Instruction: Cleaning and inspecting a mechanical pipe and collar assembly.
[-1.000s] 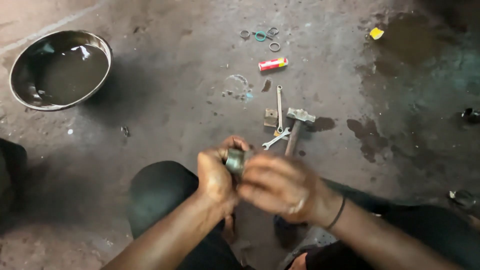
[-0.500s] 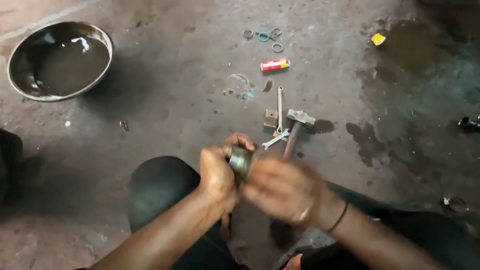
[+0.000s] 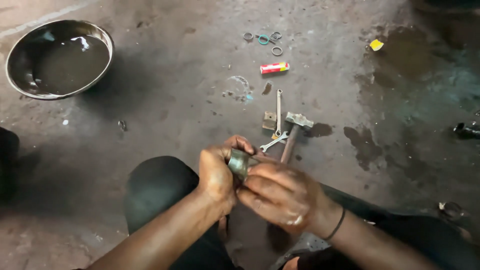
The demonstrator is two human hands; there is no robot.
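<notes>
Both my hands meet in front of my knees over a stained concrete floor. My left hand [image 3: 217,172] grips a short grey metal cylinder [image 3: 238,162]. My right hand [image 3: 280,192] closes over the cylinder's right side, its fingers wrapped against the part, so most of the cylinder is hidden. A ring shows on one finger and a dark band circles the right wrist.
A hammer [image 3: 295,130], two spanners [image 3: 278,107] and a small metal block [image 3: 269,120] lie just beyond my hands. Farther off are several rings [image 3: 264,40] and a red and yellow tube [image 3: 274,68]. A metal bowl [image 3: 105,42] of dark liquid sits far left.
My hands have stayed together on the cylinder, with the right hand shifting slightly over it. The view has drifted a little.
</notes>
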